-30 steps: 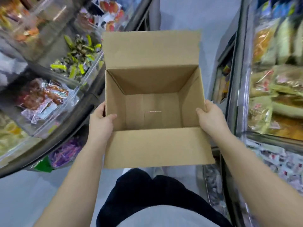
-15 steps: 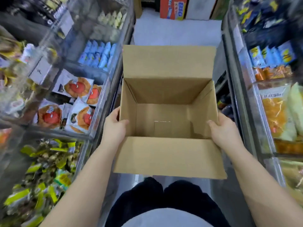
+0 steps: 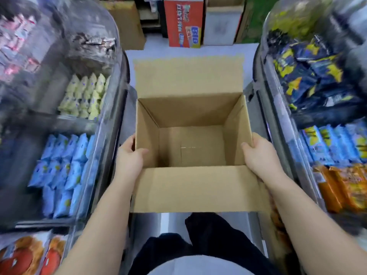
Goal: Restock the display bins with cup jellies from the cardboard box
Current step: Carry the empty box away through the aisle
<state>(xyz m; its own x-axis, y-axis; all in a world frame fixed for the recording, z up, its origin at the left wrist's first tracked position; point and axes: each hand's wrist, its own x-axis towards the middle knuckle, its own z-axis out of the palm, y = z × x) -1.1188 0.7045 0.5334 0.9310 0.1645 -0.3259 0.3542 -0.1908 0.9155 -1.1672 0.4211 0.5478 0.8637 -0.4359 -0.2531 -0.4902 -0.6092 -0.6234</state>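
An open cardboard box (image 3: pixel 190 187) is carried in front of me at waist height, its flaps folded out and its inside bare, with no cup jellies visible in it. My left hand (image 3: pixel 130 155) grips the box's left wall, thumb hooked over the rim inside. My right hand (image 3: pixel 258 153) grips the right wall the same way. Clear display bins (image 3: pixel 111 92) with snack packets run along both sides of the aisle.
Bins on the left hold blue packets (image 3: pixel 63 171), pale yellow packets (image 3: pixel 85 96) and red-orange packs. The right bins (image 3: pixel 264 108) hold dark blue, light blue and orange packets. A red carton (image 3: pixel 184 22) and brown boxes stand on the floor at the aisle's far end.
I have walked forward down the aisle with the box. The bins on both sides slid back past me, and the stacked cartons at the far end have come closer. Both hands kept their grip.
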